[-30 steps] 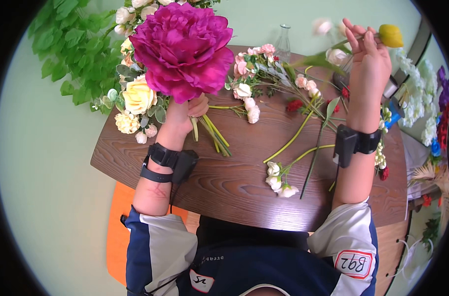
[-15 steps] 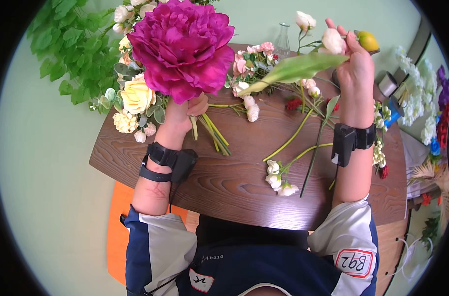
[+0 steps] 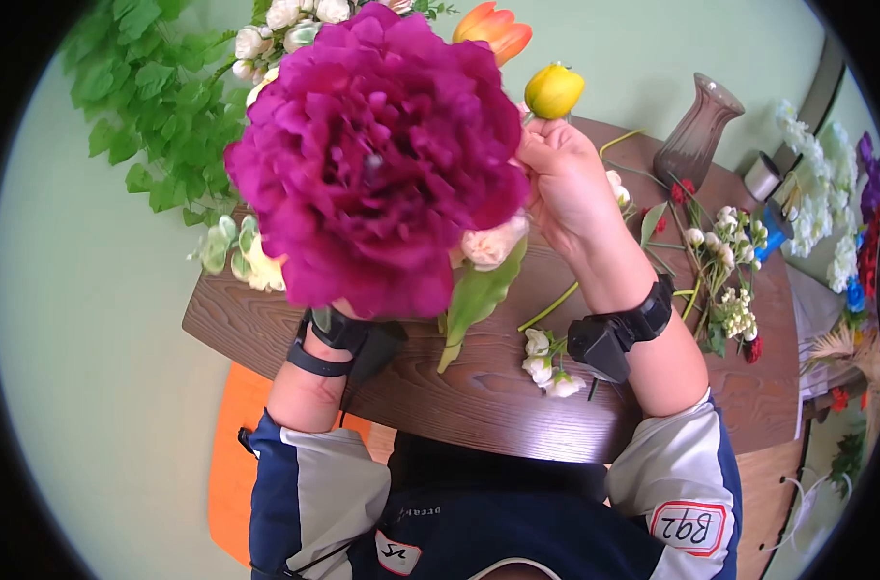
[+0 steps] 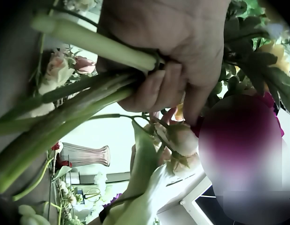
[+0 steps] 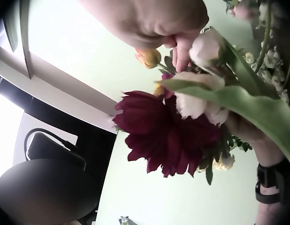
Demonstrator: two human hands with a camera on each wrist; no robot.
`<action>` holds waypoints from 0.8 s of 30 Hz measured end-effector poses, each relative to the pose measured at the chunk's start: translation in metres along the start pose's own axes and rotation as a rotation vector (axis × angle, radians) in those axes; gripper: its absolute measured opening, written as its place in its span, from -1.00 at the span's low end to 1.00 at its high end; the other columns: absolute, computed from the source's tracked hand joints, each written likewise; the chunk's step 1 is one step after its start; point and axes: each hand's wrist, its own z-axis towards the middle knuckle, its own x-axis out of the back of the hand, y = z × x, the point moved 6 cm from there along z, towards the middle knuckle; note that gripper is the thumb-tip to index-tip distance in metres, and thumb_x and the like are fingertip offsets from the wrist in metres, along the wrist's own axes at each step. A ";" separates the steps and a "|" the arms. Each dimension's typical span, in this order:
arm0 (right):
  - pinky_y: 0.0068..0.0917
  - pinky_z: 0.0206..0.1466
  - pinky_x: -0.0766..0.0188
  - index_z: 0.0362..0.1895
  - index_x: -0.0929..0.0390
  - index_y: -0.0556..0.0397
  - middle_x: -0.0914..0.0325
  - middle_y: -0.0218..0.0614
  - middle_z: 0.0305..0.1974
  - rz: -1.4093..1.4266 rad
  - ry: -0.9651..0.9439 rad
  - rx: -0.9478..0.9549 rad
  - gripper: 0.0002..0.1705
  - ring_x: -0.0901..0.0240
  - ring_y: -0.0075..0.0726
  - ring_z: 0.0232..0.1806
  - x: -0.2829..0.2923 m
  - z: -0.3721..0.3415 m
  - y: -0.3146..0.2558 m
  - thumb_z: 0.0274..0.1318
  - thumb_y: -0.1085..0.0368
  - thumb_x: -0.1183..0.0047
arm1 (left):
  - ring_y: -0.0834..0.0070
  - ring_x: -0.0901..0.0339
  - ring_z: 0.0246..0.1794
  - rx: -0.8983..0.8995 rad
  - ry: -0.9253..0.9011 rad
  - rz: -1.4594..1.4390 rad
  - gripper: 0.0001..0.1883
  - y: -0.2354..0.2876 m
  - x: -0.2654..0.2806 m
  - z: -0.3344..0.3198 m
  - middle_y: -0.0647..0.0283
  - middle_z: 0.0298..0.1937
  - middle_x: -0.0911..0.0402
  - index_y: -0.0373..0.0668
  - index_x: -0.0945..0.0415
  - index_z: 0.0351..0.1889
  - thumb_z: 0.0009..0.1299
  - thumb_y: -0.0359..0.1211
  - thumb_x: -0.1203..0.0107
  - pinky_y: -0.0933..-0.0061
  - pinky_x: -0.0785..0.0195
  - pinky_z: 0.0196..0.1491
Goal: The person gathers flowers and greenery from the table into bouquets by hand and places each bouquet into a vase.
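To the left of the big flower (image 3: 372, 164) are green leaves (image 3: 150, 116). White roses (image 3: 266, 29) peek out at its top left side.

The left hand (image 4: 163, 47) is hidden by the big flower from above, but the left wrist view shows it well. Its fingers are curled tight around a bunch of stems (image 4: 60, 117). The big flower is just by that hand, and I think one of those stems is its own.

At the top right of the big flower is an orange tulip (image 3: 495, 34). A pale flower (image 3: 498, 244) and a long leaf (image 3: 484, 295) poke out low on its right side.

The right hand (image 3: 575, 179) is right beside the big flower. Its fingers are bent, and they seem to pinch the stem just under a yellow tulip (image 3: 554, 92). I cannot tell if they hold other stems too.

Farther right of the big flower is a vase (image 3: 696, 135). Loose white buds (image 3: 551, 367) lie low and to its right on the table (image 3: 508, 416).

The step now looks like putting the yellow tulip in with the bunch. The next move calls for the left fingers to loosen a bit, let the new stem slip in, and squeeze all the stems together, without squashing the big flower.
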 end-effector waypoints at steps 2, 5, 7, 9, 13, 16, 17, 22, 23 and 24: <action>-0.49 -0.13 -0.56 -0.39 -0.34 0.28 -0.46 -0.20 -0.51 -0.017 0.031 0.051 -0.83 -0.51 -0.44 -0.38 -0.003 -0.001 -0.004 0.22 0.41 0.18 | 0.48 -0.44 -0.26 -0.002 -0.080 -0.011 -0.70 0.001 -0.004 0.003 0.28 -0.18 -0.49 -0.20 -0.37 -0.07 0.34 -0.22 0.08 0.48 -0.36 -0.18; -0.53 -0.25 -0.57 -0.29 -0.34 0.27 -0.43 -0.34 -0.55 -0.086 -0.036 0.082 -0.89 -0.52 -0.42 -0.38 -0.005 -0.001 -0.008 0.21 0.44 0.18 | 0.52 -0.41 -0.29 -0.011 -0.298 -0.048 -0.70 0.005 -0.011 0.006 0.30 -0.22 -0.47 -0.19 -0.36 -0.09 0.30 -0.23 0.03 0.52 -0.31 -0.21; -0.55 -0.28 -0.57 -0.25 -0.33 0.24 -0.45 -0.34 -0.52 -0.213 -0.027 0.223 -0.90 -0.53 -0.42 -0.40 -0.004 -0.001 -0.019 0.20 0.44 0.18 | 0.55 -0.39 -0.32 -0.017 -0.438 -0.074 -0.70 0.007 -0.010 0.006 0.32 -0.24 -0.46 -0.19 -0.35 -0.11 0.27 -0.24 -0.01 0.55 -0.29 -0.23; -0.58 -0.39 -0.54 -0.14 -0.30 0.15 -0.49 -0.32 -0.48 -0.461 -0.017 0.309 -0.85 -0.53 -0.43 -0.41 0.005 -0.001 -0.035 0.20 0.45 0.20 | 0.59 -0.37 -0.34 -0.027 -0.585 -0.102 -0.69 0.010 -0.011 0.009 0.34 -0.27 -0.45 -0.18 -0.35 -0.12 0.24 -0.25 -0.04 0.57 -0.26 -0.26; -0.62 -0.50 -0.42 -0.17 -0.31 0.18 -0.48 -0.27 -0.49 -0.697 0.138 0.317 -0.87 -0.51 -0.47 -0.45 0.034 0.006 -0.055 0.21 0.44 0.21 | 0.65 -0.33 -0.39 -0.042 -0.893 -0.157 -0.67 0.016 -0.010 0.019 0.37 -0.32 -0.43 -0.17 -0.33 -0.15 0.18 -0.27 -0.10 0.63 -0.20 -0.30; -0.63 -0.46 -0.38 -0.20 -0.33 0.21 -0.48 -0.29 -0.49 -0.728 0.162 0.404 -0.87 -0.46 -0.48 -0.52 0.041 0.005 -0.074 0.21 0.43 0.21 | 0.62 -0.12 -0.66 0.041 -0.803 -0.223 -0.67 -0.005 0.020 0.041 0.42 -0.62 -0.23 -0.16 -0.31 -0.24 0.18 -0.18 -0.10 0.55 -0.02 -0.57; -0.64 -0.45 -0.33 -0.21 -0.37 0.24 -0.47 -0.33 -0.51 -0.688 0.175 0.441 -0.84 -0.40 -0.51 -0.58 0.041 0.002 -0.079 0.21 0.39 0.18 | 0.61 -0.13 -0.66 0.188 -0.712 -0.231 -0.69 -0.008 0.001 0.029 0.41 -0.62 -0.22 -0.17 -0.31 -0.23 0.25 -0.14 -0.01 0.54 -0.02 -0.58; -0.67 -0.50 -0.25 -0.24 -0.47 0.24 -0.45 -0.36 -0.55 -0.748 0.177 0.524 -0.77 -0.35 -0.56 -0.61 0.025 -0.015 -0.099 0.21 0.31 0.13 | 0.70 -0.05 -0.79 0.187 0.036 0.254 -0.82 -0.012 0.021 0.047 0.45 -0.66 -0.17 -0.18 -0.31 -0.29 0.42 -0.29 0.24 0.60 0.10 -0.73; -0.67 -0.51 -0.24 -0.25 -0.47 0.24 -0.46 -0.36 -0.55 -0.734 0.097 0.554 -0.78 -0.36 -0.56 -0.60 0.018 -0.019 -0.102 0.21 0.31 0.12 | 0.74 0.04 -0.85 0.238 -0.018 0.132 -0.83 -0.007 0.011 0.046 0.51 -0.75 -0.10 -0.13 -0.32 -0.47 0.39 -0.37 0.17 0.65 0.19 -0.76; -0.68 -0.52 -0.23 -0.27 -0.48 0.24 -0.47 -0.35 -0.55 -0.720 0.017 0.583 -0.78 -0.37 -0.55 -0.60 0.011 -0.023 -0.104 0.21 0.31 0.12 | 0.71 0.09 -0.88 0.282 0.072 0.277 -0.75 -0.003 0.003 0.044 0.52 -0.82 -0.01 -0.07 -0.27 -0.61 0.36 -0.39 0.11 0.63 0.22 -0.76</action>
